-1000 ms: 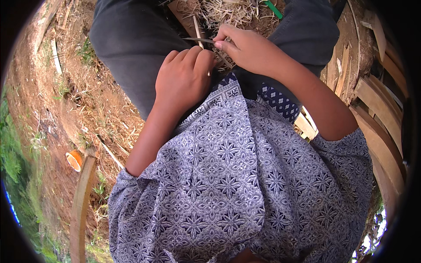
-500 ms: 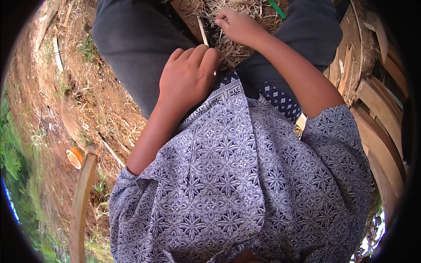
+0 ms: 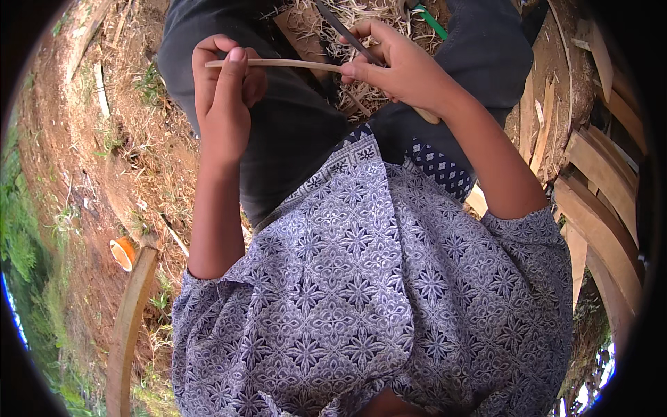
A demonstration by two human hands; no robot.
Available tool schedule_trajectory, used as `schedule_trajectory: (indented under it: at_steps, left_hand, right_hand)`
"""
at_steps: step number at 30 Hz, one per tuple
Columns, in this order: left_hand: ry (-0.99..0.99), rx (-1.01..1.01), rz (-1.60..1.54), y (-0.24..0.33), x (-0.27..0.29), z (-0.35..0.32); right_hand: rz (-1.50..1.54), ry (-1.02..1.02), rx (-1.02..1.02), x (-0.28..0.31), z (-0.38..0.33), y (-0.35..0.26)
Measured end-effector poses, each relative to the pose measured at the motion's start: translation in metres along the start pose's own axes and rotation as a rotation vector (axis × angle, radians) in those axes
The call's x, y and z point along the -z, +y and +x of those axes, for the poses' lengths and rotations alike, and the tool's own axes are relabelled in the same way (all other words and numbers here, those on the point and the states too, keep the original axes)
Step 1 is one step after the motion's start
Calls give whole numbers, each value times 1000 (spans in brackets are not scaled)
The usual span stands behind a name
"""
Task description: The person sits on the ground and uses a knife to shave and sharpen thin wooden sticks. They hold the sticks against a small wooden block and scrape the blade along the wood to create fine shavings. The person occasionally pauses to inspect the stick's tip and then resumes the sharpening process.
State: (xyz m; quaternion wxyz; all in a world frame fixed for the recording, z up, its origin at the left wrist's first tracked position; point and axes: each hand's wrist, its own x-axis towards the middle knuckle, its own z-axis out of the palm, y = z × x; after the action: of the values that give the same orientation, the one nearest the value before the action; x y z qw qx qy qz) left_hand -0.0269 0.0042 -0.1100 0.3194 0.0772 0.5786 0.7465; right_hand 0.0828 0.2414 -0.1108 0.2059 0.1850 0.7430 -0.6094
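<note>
A thin, pale strip of wood point(image 3: 295, 64) stretches crosswise above my lap, bowed slightly upward. My left hand point(image 3: 224, 104) is closed on its left end, thumb pressed against the fingers. The strip's other end meets the fingertips of my right hand point(image 3: 406, 73), which is also closed round a knife point(image 3: 342, 28). The dark blade points up and away to the left, and the butt of its light wooden handle shows below my palm. The blade is apart from the middle of the strip.
Curled wood shavings point(image 3: 361, 14) and a green-handled tool point(image 3: 432, 22) lie between my legs, beside a brown board point(image 3: 299, 35). Cut planks point(image 3: 597, 212) are stacked at right. An orange cup point(image 3: 123, 253) lies on the ground at left, near a long wooden piece point(image 3: 130, 326).
My left hand has moved up and left and turned over, and the strip now lies crosswise instead of steeply upright. My right hand has come slightly nearer, with the knife blade now angled upward.
</note>
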Motion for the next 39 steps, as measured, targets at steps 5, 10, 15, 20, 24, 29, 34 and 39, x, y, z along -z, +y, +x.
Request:
schedule_trajectory:
  at_steps: [5, 10, 15, 20, 24, 29, 34, 39]
  left_hand:
    - [83, 9, 81, -9, -14, 9]
    - [-133, 357, 68, -34, -53, -26]
    - [-240, 471, 116, -44, -54, -40]
    - [-190, 561, -35, -44, -46, -43]
    - [-138, 648, -92, -41, -49, -41]
    - [-7, 805, -388, -40, -47, -42]
    - [-82, 818, -476, -45, -40, -44]
    - [-97, 818, -496, -43, -40, -44]
  right_hand:
    - [289, 65, -111, -13, -15, -18]
    - [577, 205, -155, -28, -15, -13]
    - [574, 199, -130, -32, -3, -7]
    - [487, 75, -130, -28, 3, -5]
    - [358, -40, -178, -29, 9, 1]
    - [219, -108, -255, -24, 16, 9]
    - [288, -14, -245, -14, 19, 23]
    - [267, 6, -233, -20, 25, 23]
